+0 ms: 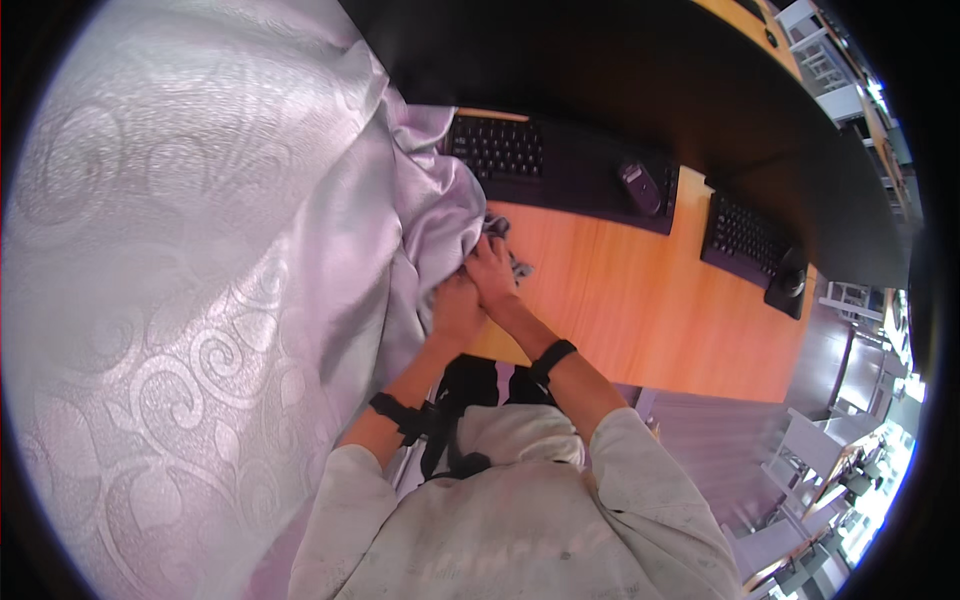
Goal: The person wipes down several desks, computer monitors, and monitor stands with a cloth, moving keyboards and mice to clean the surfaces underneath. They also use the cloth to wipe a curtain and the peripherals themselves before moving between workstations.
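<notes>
A large silvery curtain (330,247) with a swirl pattern fills the left side and drapes over the wooden desk (622,292). At its gathered edge, my left hand (455,304) reaches in against the folds; its fingertips are hidden by the fabric and the other hand. My right hand (491,271) lies beside and partly over it, fingers spread forward on a crumpled dark patterned cloth (521,268) that shows around the fingers. Whether either hand grips the cloth cannot be made out. Both forearms wear black straps.
Beyond the hands, a black keyboard (499,146) stands partly beside the curtain on a dark mat, with a mouse (640,187) on it. Farther right are a second keyboard (746,232) and mouse (790,279). Large dark monitors (600,67) rise behind. White chairs (806,450) stand at the far right.
</notes>
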Available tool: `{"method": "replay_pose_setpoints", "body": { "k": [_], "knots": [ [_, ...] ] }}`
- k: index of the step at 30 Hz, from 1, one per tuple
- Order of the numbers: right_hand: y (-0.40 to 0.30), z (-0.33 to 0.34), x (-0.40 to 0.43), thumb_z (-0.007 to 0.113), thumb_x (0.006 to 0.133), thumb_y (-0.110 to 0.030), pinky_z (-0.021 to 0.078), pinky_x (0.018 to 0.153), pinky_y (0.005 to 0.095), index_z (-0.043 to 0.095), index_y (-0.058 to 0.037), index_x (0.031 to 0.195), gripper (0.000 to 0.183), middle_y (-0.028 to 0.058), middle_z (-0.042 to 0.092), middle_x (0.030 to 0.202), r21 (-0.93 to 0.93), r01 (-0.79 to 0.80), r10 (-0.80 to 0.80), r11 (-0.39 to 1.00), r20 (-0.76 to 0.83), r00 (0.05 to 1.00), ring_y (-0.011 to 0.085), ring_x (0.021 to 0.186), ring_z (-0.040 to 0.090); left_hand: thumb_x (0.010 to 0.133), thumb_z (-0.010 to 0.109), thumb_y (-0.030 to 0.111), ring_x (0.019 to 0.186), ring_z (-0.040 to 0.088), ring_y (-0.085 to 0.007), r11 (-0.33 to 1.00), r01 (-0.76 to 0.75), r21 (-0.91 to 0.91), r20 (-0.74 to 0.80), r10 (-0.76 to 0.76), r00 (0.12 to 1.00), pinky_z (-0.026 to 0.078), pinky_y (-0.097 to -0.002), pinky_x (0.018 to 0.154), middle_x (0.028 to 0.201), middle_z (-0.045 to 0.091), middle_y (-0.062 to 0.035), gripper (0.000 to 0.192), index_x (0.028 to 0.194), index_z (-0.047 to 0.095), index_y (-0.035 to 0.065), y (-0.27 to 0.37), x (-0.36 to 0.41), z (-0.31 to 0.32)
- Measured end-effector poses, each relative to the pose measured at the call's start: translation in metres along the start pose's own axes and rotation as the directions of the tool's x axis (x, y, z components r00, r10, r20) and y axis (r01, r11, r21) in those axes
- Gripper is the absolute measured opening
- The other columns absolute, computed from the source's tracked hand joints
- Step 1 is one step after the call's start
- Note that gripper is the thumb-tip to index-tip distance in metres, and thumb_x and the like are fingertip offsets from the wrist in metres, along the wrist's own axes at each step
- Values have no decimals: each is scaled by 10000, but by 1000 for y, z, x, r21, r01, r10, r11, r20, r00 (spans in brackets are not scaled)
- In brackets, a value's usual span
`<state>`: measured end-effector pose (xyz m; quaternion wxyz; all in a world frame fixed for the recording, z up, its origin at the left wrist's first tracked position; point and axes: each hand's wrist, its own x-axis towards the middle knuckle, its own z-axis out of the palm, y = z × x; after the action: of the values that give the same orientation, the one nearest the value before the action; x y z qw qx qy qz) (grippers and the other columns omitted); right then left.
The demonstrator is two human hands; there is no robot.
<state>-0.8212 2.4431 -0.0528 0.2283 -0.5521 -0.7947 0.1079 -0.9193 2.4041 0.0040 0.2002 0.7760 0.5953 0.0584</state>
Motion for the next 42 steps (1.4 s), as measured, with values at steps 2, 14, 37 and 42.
{"method": "replay_pose_setpoints", "body": {
  "k": [2, 14, 37, 42],
  "knots": [
    [-29, 2, -6, 634, 650, -138, 435, 841, 429, 685, -95, 803, 167, 124, 533, 1052, 125, 150, -166, 981, 133, 977, 319, 1002, 482, 644, 683, 114, 1108, 490, -370, 955, 128, 266, -101, -105, 989, 400, -440, 942, 1147, 535, -195, 539, 1146, 537, -19, -35, -25, -6],
    [11, -58, 5, 618, 689, -27, 490, 860, 414, 642, -95, 969, 289, 110, 512, 1083, 308, 34, -102, 951, 208, 973, 335, 1011, 517, 738, 537, -46, 1008, 522, -301, 707, 412, 575, -524, -69, 849, 429, -397, 850, 1210, 542, -115, 526, 1246, 542, 90, 8, -95, -204],
    [-80, 56, 6, 509, 829, -184, 376, 1017, 424, 548, -23, 1225, 428, 181, 534, 1273, 298, 317, -427, 900, 466, 775, 318, 1192, 497, 744, 687, 48, 1100, 550, -287, 937, 255, -240, 15, -260, 966, 435, -366, 911, 1213, 583, -127, 549, 1266, 520, 37, 146, -160, -255],
    [-74, 36, 26, 588, 750, -91, 521, 827, 426, 648, -57, 1039, 297, 150, 584, 1163, 362, 158, -357, 919, 586, 728, 341, 1061, 566, 782, 668, 116, 1119, 475, -414, 878, 470, -92, -134, -478, 868, 431, -441, 930, 1240, 456, -234, 667, 1377, 366, 116, 56, -97, -60]
  ]
}}
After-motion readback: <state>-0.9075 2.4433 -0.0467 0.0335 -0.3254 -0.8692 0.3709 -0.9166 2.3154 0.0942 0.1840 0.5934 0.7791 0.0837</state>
